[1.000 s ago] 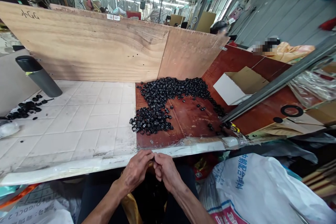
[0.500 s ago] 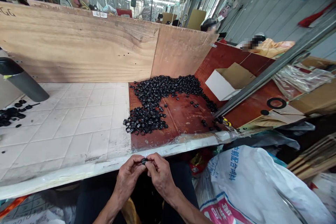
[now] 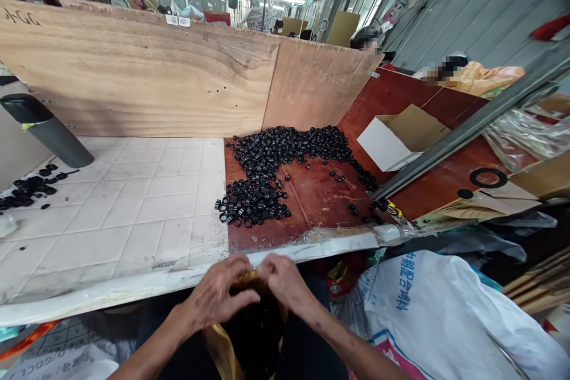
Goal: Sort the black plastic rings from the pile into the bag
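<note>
My left hand is at the table's front edge, thumb spread away from the fingers, with nothing visible between them. Close by on the right, my right hand has its fingers curled together; what they hold, if anything, is hidden. Below and between both hands, a yellow bag stands open between my legs, dark inside. Part of its rim shows between my fingertips. Beyond my hands, a large heap of small black rings lies on the red-brown board.
A dark grey bottle and several loose black parts are at the left on the white table. An open box leans by a metal post. A white sack stands lower right. A plywood panel rises behind.
Half a second ago both hands pinched a small black ring between them. Now the hands are apart, the left thumb has spread, and the ring is out of sight.
</note>
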### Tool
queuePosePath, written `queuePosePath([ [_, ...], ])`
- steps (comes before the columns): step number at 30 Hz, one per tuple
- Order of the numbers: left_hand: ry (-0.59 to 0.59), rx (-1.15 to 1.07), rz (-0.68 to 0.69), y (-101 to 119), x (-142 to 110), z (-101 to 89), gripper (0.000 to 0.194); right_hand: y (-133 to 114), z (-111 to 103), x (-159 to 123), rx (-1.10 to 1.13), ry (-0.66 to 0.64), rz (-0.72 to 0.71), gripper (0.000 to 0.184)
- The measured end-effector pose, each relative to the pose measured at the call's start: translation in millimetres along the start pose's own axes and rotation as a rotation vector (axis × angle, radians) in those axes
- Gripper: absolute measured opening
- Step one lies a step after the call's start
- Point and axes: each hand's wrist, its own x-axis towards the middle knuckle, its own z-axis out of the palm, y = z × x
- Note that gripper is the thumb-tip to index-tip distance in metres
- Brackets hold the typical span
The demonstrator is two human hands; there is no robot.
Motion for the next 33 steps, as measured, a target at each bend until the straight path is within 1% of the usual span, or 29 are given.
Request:
queuePosePath([
  [1, 0.074, 0.029, -0.090, -3.4, 11.9, 0.4, 0.023, -0.8, -5.0, 12.3, -0.131, 0.161, -0.181, 0.009],
  [2, 0.169, 0.076, -0.154, -8.7, 24.4, 3.2, 0.020, -1.3, -9.2, 25.8, -0.227, 0.276, -0.317, 0.008],
  [3, 0.250, 0.131, -0.195, -15.0, 36.9, 7.9, 0.018, -1.4, -12.2, 39.5, -0.304, 0.354, -0.399, 0.014],
  [4, 0.308, 0.193, -0.229, -21.7, 48.7, 13.6, 0.019, -1.0, -14.0, 52.4, -0.374, 0.399, -0.443, 0.020],
  [5, 0.313, 0.254, -0.280, -27.8, 59.1, 19.4, 0.020, -0.1, -14.3, 63.7, -0.439, 0.410, -0.460, 0.024],
  [7, 0.250, 0.350, -0.415, -35.8, 74.2, 28.7, 0.015, 2.7, -11.9, 79.4, -0.551, 0.398, -0.446, 0.027],
  [9, 0.160, 0.400, -0.534, -37.3, 80.9, 32.8, 0.011, 5.5, -7.7, 85.8, -0.628, 0.383, -0.409, 0.024],
  [11, 0.119, 0.413, -0.582, -35.2, 80.9, 32.8, 0.014, 7.5, -4.4, 86.0, -0.669, 0.380, -0.382, 0.019],
  [12, 0.117, 0.410, -0.578, -34.0, 79.3, 32.1, 0.014, 8.2, -3.6, 84.8, -0.673, 0.378, -0.382, 0.017],
  [14, 0.148, 0.386, -0.525, -33.4, 74.8, 30.9, 0.013, 9.3, -3.7, 81.6, -0.626, 0.374, -0.423, 0.016],
  [16, 0.211, 0.337, -0.436, -35.4, 70.4, 30.7, 0.011, 10.2, -5.2, 77.8, -0.487, 0.364, -0.493, 0.016],
  [18, 0.289, 0.265, -0.366, -38.5, 67.2, 31.2, 0.008, 10.5, -7.0, 73.9, -0.291, 0.326, -0.532, 0.015],
  [20, 0.338, 0.178, -0.359, -40.8, 65.3, 31.8, 0.011, 9.9, -8.3, 70.5, -0.113, 0.271, -0.536, 0.014],
  [22, 0.342, 0.081, -0.398, -41.4, 64.3, 31.9, 0.021, 9.0, -9.0, 67.9, -0.008, 0.225, -0.543, 0.015],
  [25, 0.328, -0.096, -0.421, -39.3, 63.4, 31.0, 0.027, 10.1, -8.9, 66.5, 0.025, 0.195, -0.571, 0.021],
  [28, 0.344, -0.240, -0.400, -36.8, 62.5, 29.2, 0.025, 14.1, -7.1, 66.5, 0.046, 0.225, -0.550, 0.025],
  [30, 0.350, -0.273, -0.399, -36.6, 62.3, 28.5, 0.023, 15.9, -5.4, 66.0, 0.069, 0.262, -0.527, 0.025],
  [33, 0.355, -0.261, -0.417, -38.7, 62.5, 28.8, 0.025, 14.6, -3.6, 64.4, 0.085, 0.298, -0.539, 0.016],
])
